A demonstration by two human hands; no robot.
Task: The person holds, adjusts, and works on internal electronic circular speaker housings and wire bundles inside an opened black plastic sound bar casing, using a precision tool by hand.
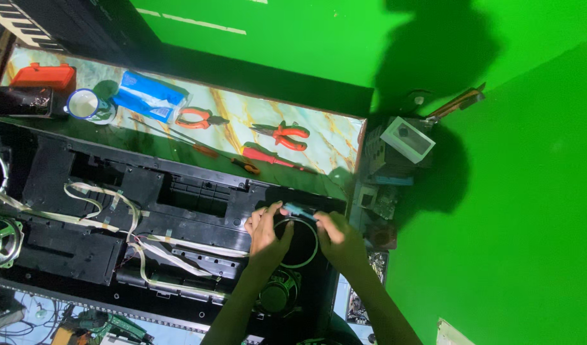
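Note:
An opened black keyboard casing [178, 217] lies across the marbled table, with white ribbon cables [114, 217] taped over it. My left hand [266, 231] rests on the rim of a round speaker opening [303, 255] at the casing's right end. My right hand [335, 237] pinches a small light-blue tool or part [298, 209] against that rim's top edge. A loose speaker [277, 295] lies just below my left wrist. My forearms hide part of the opening.
Two orange-handled pliers [201, 117] [284, 135], screwdrivers [268, 156], a blue pouch [146, 96], a cup [84, 103] and a red box [43, 75] lie on the table behind the casing. Another speaker [0, 241] sits at left. Circuit boards and a white box [407, 139] stand at right.

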